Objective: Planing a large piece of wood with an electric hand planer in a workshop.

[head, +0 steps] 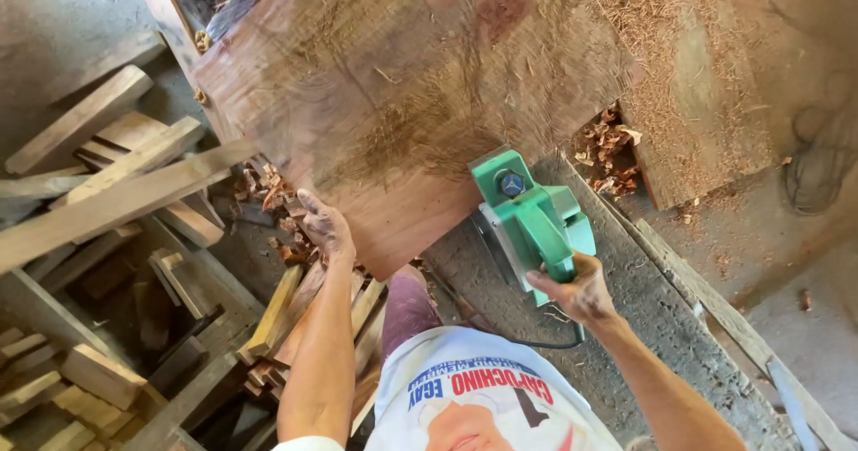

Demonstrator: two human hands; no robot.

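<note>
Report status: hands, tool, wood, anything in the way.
Right hand gripping green planer by its handle at the slab's edge. Left hand flat against wooden slab. Planer's cord trails near the body; offcuts piled left.

**Clothing and arms seen from above**

A white T-shirt [487, 397] is worn, printed across the chest with red and blue lettering above a picture (partly cut off by the frame edge). The sleeves are short, so both forearms are left bare. Dust is seen on the left hand [326, 227] and the right hand [581, 290]. A leg in faded reddish trousers [407, 303] is shown below the shirt.
</note>
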